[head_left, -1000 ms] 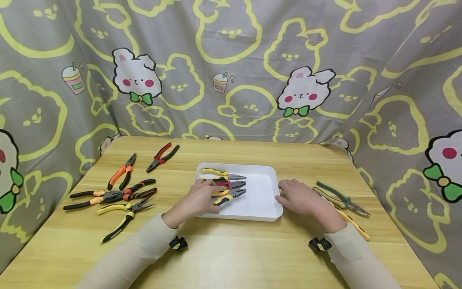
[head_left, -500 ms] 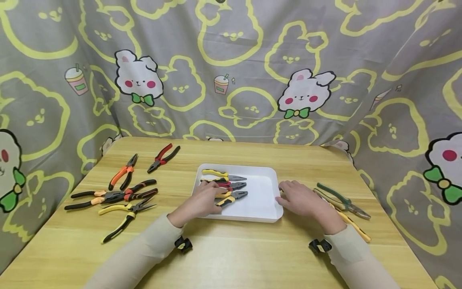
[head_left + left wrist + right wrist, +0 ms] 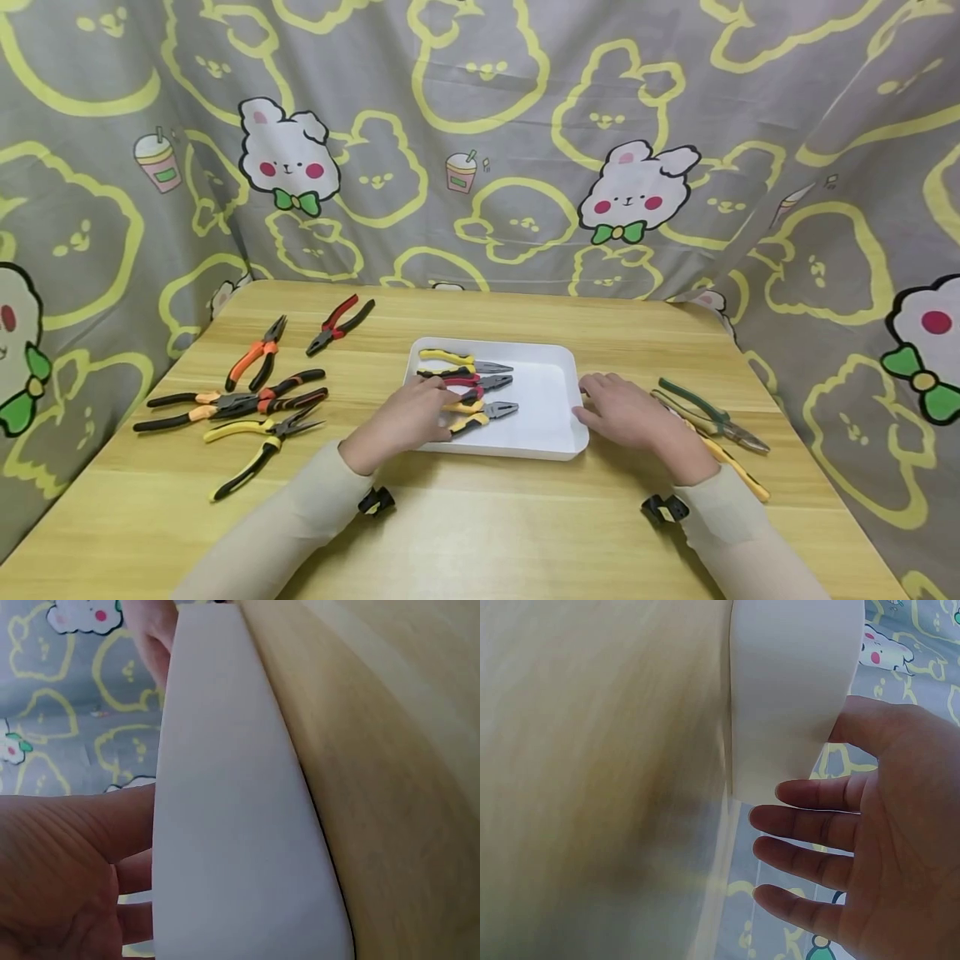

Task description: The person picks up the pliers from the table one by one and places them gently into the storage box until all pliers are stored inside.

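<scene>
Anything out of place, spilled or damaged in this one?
Nothing looks spilled or damaged. One untidy spot: at the left of the head view, two orange-and-black pliers lie with their heads overlapping, whereas the three pliers in the white tray lie side by side.

3 pliers (image 3: 495, 382) in white tray (image 3: 538, 415), left grip (image 3: 407, 415) at left end, right grip (image 3: 624, 410) at right

Lower left: left forearm is covered by a cream sleeve (image 3: 277, 525) | lower right: right forearm is covered by a matching sleeve (image 3: 750, 537) | wrists: black left device (image 3: 377, 502) and black right device (image 3: 664, 509), yellowish-patched, are worn | hands (image 3: 405, 419): bare
</scene>
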The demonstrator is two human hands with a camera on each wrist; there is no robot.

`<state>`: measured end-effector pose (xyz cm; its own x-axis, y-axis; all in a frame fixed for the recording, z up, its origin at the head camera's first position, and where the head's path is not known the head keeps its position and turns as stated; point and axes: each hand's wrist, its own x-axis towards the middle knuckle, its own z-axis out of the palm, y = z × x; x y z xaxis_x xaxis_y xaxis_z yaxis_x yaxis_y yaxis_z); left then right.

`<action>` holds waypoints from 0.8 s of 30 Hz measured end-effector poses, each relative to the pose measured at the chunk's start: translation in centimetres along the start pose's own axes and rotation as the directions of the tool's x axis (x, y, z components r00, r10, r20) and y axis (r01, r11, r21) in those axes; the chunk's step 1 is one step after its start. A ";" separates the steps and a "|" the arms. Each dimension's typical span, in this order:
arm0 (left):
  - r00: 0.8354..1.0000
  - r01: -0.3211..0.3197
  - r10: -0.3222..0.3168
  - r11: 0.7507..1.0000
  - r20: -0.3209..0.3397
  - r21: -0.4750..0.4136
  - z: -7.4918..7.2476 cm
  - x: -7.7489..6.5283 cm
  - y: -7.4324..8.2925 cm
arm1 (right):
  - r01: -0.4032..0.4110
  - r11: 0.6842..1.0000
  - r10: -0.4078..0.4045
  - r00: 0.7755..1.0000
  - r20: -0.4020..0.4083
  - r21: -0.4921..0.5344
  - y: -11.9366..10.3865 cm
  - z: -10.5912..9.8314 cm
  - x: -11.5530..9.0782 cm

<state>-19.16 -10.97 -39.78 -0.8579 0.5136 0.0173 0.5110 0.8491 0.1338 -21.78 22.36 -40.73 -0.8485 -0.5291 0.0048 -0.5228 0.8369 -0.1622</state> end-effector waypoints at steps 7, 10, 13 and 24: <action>1.000 -0.027 0.027 1.000 0.006 -0.007 0.4 0.4 0.3 | -0.027 1.000 0.027 1.000 0.016 -0.010 0.0 0.1 0.0; 0.999 -0.021 0.021 1.000 0.024 0.003 0.4 0.5 0.4 | -0.028 1.000 0.028 0.999 0.016 -0.013 0.0 0.0 0.0; 0.999 -0.021 0.021 1.000 0.043 0.000 0.2 0.6 0.5 | -0.028 1.000 0.028 0.999 0.015 -0.012 -0.1 -0.1 -0.1; 0.991 -0.017 0.025 0.998 0.131 -0.064 -0.8 0.1 -0.4 | -0.004 1.000 0.004 1.000 0.009 0.003 -0.1 -0.1 0.0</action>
<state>-19.48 -11.38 -39.03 -0.8304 0.5465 -0.1090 0.5209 0.8307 0.1966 -21.74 22.22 -40.65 -0.8499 -0.5269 -0.0047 -0.5191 0.8387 -0.1649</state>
